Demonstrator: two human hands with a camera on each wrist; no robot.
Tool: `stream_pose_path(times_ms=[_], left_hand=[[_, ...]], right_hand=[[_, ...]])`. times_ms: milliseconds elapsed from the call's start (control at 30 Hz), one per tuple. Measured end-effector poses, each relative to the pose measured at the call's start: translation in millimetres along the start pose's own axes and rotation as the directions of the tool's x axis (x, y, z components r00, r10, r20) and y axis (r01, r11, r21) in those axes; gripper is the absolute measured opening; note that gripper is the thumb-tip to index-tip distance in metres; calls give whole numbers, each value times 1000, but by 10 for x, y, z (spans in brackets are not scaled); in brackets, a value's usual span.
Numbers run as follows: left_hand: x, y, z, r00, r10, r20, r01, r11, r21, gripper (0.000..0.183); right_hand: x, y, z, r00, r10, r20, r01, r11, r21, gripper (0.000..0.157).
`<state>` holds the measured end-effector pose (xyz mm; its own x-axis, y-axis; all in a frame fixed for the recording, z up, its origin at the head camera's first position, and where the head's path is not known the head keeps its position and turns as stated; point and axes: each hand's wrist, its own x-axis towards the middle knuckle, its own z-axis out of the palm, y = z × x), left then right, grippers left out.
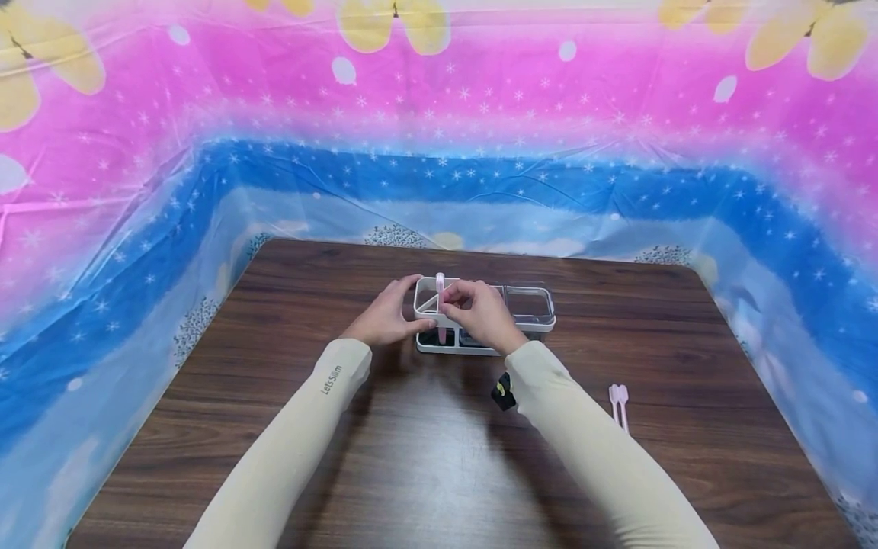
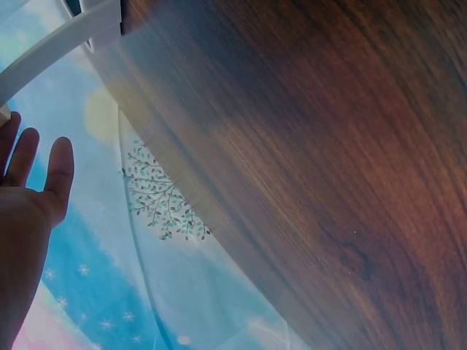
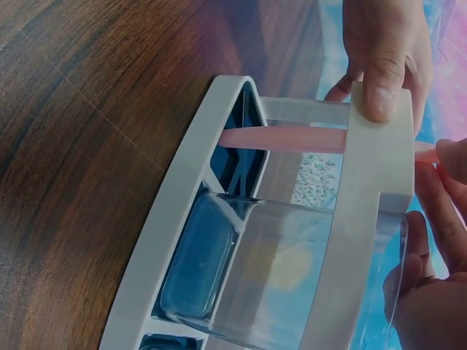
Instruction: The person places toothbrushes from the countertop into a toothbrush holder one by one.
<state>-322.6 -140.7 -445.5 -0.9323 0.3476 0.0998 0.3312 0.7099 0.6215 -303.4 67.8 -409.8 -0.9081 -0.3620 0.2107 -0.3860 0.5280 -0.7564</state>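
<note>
A white two-tier rack (image 1: 420,350) with clear containers stands upright on the table. My left hand (image 1: 386,313) holds its left end, thumb on the near upper rim and fingers towards the back. In the left wrist view, some fingers (image 2: 60,171) are straight and apart. With thumb and fingertips my right hand (image 1: 484,311) pinches a slim pink utensil (image 1: 440,284) near its upper end, which looks like a fork's head. Upright, the utensil passes through the rack's top frame, and its handle (image 3: 292,138) reaches down to the lower tier's left compartment.
Two pink utensils (image 1: 619,395) lie side by side on the table to the right, partly covered by the right sleeve. A clear container (image 3: 284,255) sits in the rack beside the left compartment. Patterned cloth (image 1: 439,175) hangs round the wooden table (image 1: 288,290).
</note>
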Motion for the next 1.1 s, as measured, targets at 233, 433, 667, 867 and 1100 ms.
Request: stream_pose_path(times_ms=[233, 433, 667, 867, 1100], left_hand=[[1, 0, 0, 1000, 2, 4, -2, 1000, 3, 89], [3, -4, 3, 1000, 5, 4, -5, 1000, 7, 89], [4, 0, -7, 1000, 16, 5, -16, 1000, 6, 90], [4, 11, -5, 1000, 2, 3, -2, 1000, 8, 90], [9, 15, -5, 1000, -4, 9, 4, 1000, 25, 91]], right_hand=[[-8, 0, -3, 1000, 24, 7, -24, 1000, -9, 8], [-24, 8, -32, 1000, 21, -3, -21, 1000, -2, 11], [-94, 33, -163, 998, 46, -43, -47, 999, -25, 17], [-171, 74, -346, 995, 85, -59, -87, 995, -43, 20], [-248, 176, -532, 989, 115, -96, -121, 991, -61, 20]])
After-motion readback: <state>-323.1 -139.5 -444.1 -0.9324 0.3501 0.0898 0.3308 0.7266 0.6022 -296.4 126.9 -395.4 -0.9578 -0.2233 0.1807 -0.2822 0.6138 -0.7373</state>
